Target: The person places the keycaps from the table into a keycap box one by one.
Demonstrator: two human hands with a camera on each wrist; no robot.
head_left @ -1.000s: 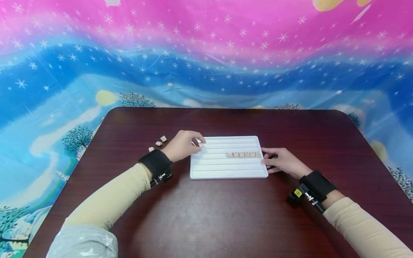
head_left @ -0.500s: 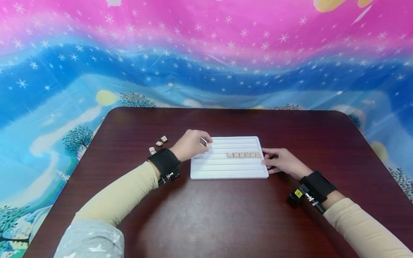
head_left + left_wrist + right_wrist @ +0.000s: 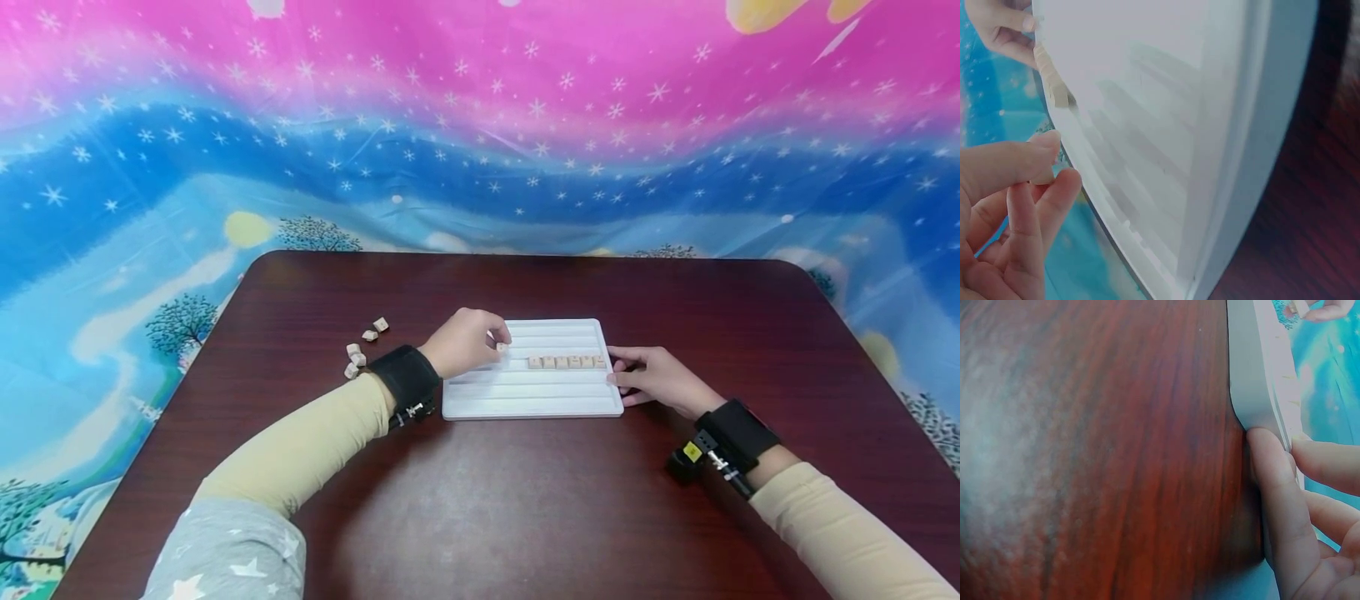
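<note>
A white tray [image 3: 528, 402] with raised ridges lies on the table. My left hand [image 3: 463, 343] is over its left half, pinching a small beige keycap [image 3: 502, 347] between thumb and fingertips. In the left wrist view the held keycap [image 3: 1042, 177] is mostly hidden by the fingers. Several keycaps [image 3: 566, 362] stand side by side in one row, reaching the tray's right rim. My right hand [image 3: 660, 377] grips the tray's right edge. In the right wrist view its thumb [image 3: 1272, 464] lies against the tray's side near a corner.
Several loose keycaps [image 3: 354, 358] lie on the dark wooden table [image 3: 480, 508], left of the tray and beside the left wrist strap [image 3: 405, 377]. Behind the table's far edge hangs a colourful cloth [image 3: 480, 167].
My left hand has moved right across the tray with the pinched keycap, toward the row. More loose keycaps show behind the left wrist. The right hand and tray have stayed in place.
</note>
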